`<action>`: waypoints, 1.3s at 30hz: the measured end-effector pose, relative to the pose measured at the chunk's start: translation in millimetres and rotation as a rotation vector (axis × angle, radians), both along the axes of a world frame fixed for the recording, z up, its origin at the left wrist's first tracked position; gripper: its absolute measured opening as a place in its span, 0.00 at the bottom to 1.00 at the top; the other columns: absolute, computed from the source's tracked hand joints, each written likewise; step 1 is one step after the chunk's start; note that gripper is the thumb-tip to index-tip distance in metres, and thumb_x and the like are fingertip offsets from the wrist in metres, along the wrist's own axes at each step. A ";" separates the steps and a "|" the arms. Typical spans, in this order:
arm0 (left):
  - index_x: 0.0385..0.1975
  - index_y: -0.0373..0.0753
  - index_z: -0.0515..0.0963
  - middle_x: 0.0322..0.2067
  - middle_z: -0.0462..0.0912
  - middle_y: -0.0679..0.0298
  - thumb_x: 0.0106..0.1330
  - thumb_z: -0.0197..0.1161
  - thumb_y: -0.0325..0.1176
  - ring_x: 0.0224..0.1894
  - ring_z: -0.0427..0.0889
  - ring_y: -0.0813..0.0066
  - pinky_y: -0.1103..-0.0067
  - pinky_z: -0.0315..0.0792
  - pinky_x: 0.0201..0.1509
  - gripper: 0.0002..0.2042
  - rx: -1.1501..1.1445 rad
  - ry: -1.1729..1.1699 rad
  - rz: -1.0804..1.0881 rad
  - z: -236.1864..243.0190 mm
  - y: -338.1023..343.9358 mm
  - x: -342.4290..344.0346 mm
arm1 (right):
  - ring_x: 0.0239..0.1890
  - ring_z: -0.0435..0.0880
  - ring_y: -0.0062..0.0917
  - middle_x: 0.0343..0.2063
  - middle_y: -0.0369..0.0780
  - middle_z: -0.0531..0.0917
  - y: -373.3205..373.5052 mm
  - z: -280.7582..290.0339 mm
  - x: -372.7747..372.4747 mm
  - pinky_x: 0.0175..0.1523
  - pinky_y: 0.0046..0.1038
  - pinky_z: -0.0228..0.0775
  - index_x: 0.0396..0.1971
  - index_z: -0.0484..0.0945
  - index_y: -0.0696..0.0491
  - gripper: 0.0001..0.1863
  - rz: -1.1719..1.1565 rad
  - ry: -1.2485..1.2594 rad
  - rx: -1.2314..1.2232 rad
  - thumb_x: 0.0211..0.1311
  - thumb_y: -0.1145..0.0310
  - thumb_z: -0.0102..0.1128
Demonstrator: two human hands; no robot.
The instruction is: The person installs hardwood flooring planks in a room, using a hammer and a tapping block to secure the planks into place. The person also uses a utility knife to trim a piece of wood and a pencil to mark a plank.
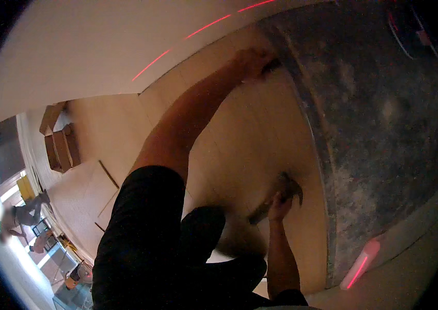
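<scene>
My left hand (250,62), slightly blurred, reaches to the far edge of the pale wood plank flooring (239,134), closed on a small dark object (271,66) that I cannot make out. Beside it runs the border with dark grey, mottled bare floor (373,129). My right hand (280,206) grips a claw hammer (290,188) low over the planks at the right, its head near that border. My knees, in dark clothing, rest on the planks between my arms.
Red laser lines cross the white wall (74,46). An open cardboard box (61,144) and thin strips (109,174) lie at left. A pink-lit bar (361,263) sits at lower right. Beyond, at far left, another person (25,217) bends among assorted items near bright light.
</scene>
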State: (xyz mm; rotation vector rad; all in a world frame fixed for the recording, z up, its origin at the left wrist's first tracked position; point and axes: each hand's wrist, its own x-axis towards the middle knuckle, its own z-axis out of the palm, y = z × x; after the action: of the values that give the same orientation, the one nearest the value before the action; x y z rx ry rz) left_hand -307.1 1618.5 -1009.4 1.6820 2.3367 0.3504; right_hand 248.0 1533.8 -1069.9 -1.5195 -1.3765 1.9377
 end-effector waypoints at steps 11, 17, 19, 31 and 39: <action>0.57 0.43 0.78 0.60 0.75 0.57 0.67 0.59 0.52 0.62 0.73 0.55 0.59 0.69 0.65 0.25 0.276 0.259 -0.163 -14.8 46.5 -19.8 | 0.22 0.72 0.21 0.24 0.35 0.75 -1.5 -51.3 37.4 0.25 0.30 0.70 0.52 0.68 0.55 0.16 -0.456 0.177 -0.302 0.72 0.64 0.58; 0.67 0.48 0.71 0.73 0.63 0.63 0.71 0.50 0.58 0.76 0.58 0.65 0.55 0.49 0.78 0.29 0.342 0.274 -0.148 -61.2 42.7 -23.9 | 0.21 0.74 0.24 0.25 0.35 0.75 9.2 6.5 -46.5 0.26 0.31 0.70 0.54 0.67 0.53 0.17 -0.272 0.226 -0.231 0.72 0.62 0.58; 0.69 0.49 0.68 0.74 0.61 0.64 0.73 0.48 0.57 0.77 0.55 0.65 0.53 0.45 0.79 0.29 0.328 0.255 -0.120 -64.5 43.1 -22.0 | 0.24 0.75 0.24 0.26 0.34 0.75 10.9 26.4 -115.2 0.30 0.31 0.71 0.50 0.68 0.53 0.15 -0.026 0.112 -0.141 0.72 0.61 0.58; 0.72 0.51 0.64 0.76 0.56 0.65 0.74 0.46 0.53 0.79 0.51 0.65 0.51 0.39 0.80 0.28 0.316 0.216 -0.104 -68.3 48.7 -15.4 | 0.25 0.75 0.22 0.26 0.34 0.77 -60.1 50.8 -395.0 0.32 0.30 0.72 0.41 0.71 0.55 0.13 0.191 0.089 -0.354 0.71 0.60 0.60; 0.73 0.50 0.62 0.76 0.55 0.62 0.70 0.51 0.56 0.79 0.50 0.61 0.49 0.40 0.79 0.33 0.383 0.138 -0.133 -70.1 56.0 -19.4 | 0.24 0.75 0.21 0.26 0.34 0.78 -60.7 41.6 -410.5 0.29 0.29 0.72 0.38 0.73 0.56 0.13 0.252 0.043 -0.371 0.71 0.61 0.61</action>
State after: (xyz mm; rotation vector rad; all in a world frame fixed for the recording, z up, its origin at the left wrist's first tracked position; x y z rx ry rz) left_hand -326.5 1674.5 -1079.5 2.0826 2.3477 0.7152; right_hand -162.5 1473.1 -1028.3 -1.5021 -1.2954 2.4794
